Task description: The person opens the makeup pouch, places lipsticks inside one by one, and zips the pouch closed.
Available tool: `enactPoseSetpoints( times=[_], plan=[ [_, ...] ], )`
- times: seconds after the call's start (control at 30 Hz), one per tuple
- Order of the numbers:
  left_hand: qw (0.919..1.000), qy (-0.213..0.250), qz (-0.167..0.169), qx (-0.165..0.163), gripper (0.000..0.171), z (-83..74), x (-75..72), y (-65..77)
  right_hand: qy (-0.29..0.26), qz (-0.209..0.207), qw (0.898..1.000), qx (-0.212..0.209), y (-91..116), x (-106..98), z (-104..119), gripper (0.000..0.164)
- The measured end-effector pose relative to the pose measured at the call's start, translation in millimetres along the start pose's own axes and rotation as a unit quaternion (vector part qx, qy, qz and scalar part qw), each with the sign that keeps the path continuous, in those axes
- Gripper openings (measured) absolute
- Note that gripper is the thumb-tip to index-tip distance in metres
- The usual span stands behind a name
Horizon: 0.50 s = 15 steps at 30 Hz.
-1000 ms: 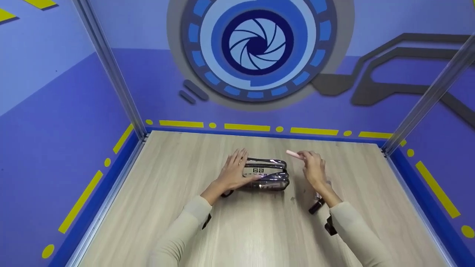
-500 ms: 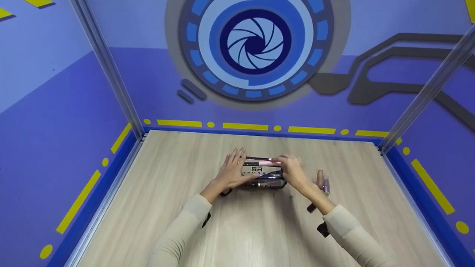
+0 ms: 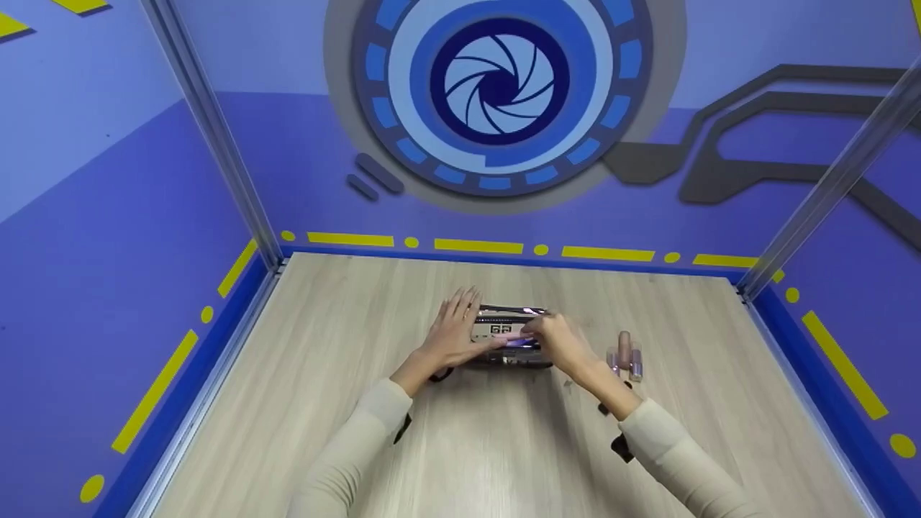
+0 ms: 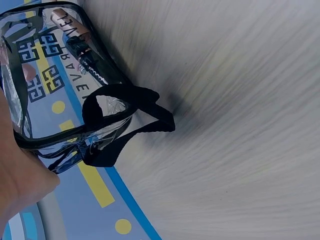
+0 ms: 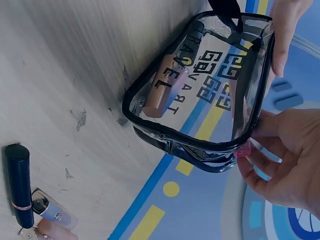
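A clear zip pouch [image 3: 496,319] with black trim and printed lettering stands on the table. My left hand [image 3: 450,332] rests on its left end, fingers straight along the far side and thumb stretched across the top. At the pouch's top opening, my right hand [image 3: 566,344] pinches a slim pink tube [image 3: 509,336]. The right wrist view shows its reddish-pink tip [image 5: 243,149] between thumb and fingers. Through the clear wall I see a copper-coloured tube [image 5: 160,87] and a dark tube [image 4: 97,65] inside. A black strap loop [image 4: 150,110] hangs at the left end.
Right of the pouch lie a brown tube [image 3: 624,348], a purplish tube [image 3: 636,364] and a clear pinkish tube [image 3: 612,357]. A black tube [image 5: 18,187] lies near them, partly behind my right forearm in the head view. Blue panels enclose the table.
My right hand has moved left with the pink tube, from beyond the pouch's right end to over its opening, then slightly nearer me. The left hand stays on the pouch.
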State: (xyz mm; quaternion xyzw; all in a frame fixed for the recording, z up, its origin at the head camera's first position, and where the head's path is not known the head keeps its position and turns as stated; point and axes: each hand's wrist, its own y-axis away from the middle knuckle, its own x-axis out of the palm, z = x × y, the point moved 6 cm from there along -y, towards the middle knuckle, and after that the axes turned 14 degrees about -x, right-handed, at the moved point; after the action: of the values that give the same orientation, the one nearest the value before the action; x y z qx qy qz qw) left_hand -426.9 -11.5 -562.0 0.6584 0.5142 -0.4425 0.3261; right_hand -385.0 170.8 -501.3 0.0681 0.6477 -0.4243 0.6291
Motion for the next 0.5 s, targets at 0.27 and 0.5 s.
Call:
enactPoseSetpoints(
  times=[0.27, 0.5],
  plan=[
    [1.0, 0.006, -0.002, -0.003, 0.11, -1.7, -3.2, 0.6, -0.096, -0.039, 0.994, 0.039, 5.8, -11.7, -16.5, 0.018],
    [1.0, -0.004, -0.005, -0.003, 0.11, -2.5, -2.0, 1.6, -0.092, -0.091, 0.983, 0.127, 25.8, -40.8, -59.7, 0.018]
  ],
)
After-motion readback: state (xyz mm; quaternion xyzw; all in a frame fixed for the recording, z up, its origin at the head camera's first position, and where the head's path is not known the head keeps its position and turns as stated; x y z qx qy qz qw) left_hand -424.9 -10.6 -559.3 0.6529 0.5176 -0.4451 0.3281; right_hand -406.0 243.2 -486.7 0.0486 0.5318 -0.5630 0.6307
